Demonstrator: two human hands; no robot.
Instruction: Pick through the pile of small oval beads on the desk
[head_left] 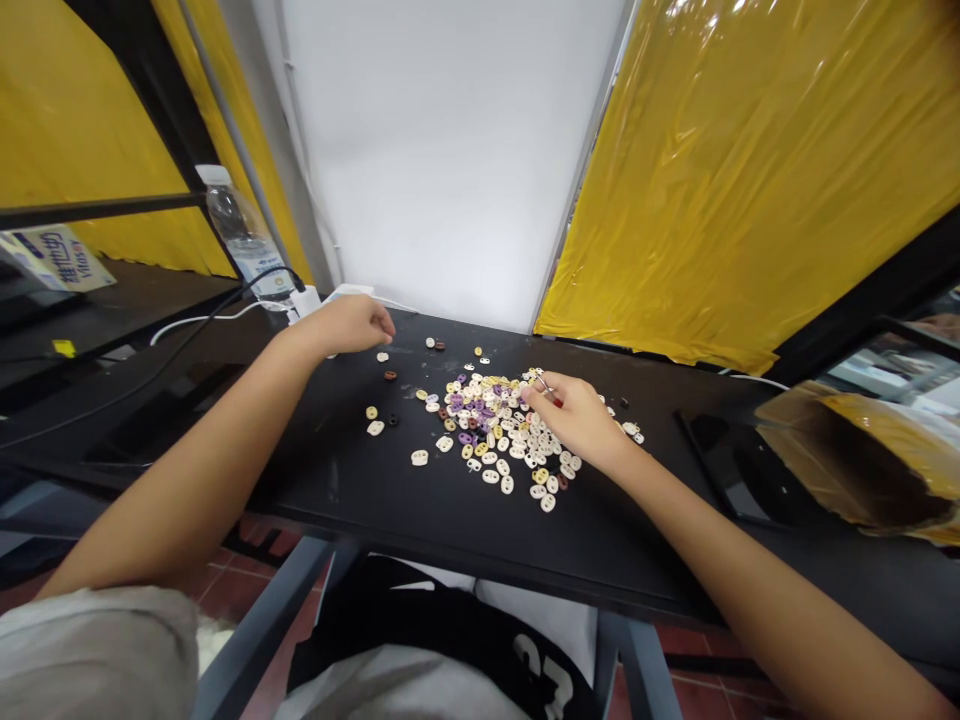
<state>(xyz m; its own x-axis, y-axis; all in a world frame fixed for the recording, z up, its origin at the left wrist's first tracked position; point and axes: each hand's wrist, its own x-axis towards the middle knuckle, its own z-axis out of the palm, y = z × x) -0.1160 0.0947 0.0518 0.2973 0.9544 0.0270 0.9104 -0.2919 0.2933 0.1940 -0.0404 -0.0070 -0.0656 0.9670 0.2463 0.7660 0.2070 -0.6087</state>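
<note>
A spread heap of small oval pieces with holes, like buttons or cord stoppers (pixel 491 477), lies on the black table (pixel 360 470). Most are cream; others are purple, yellow, brown or black. At the heap's upper right is my right hand (pixel 574 410), its fingers closed around a small silver metal tool (pixel 545 382) with a red bit, partly hidden by the fingers. My left hand (pixel 356 322) hovers over the far left of the table, fingers bent and pinched together; what they hold, if anything, cannot be made out. A few loose pieces, including a brown one (pixel 390 376), lie below it.
A water bottle (pixel 251 240) and a white charger plug (pixel 304 300) with cables stand at the back left. To the right lie a dark phone-like slab (pixel 739 470) and an open cardboard box (pixel 862 460). A white wall panel (pixel 457 150) rises behind the table.
</note>
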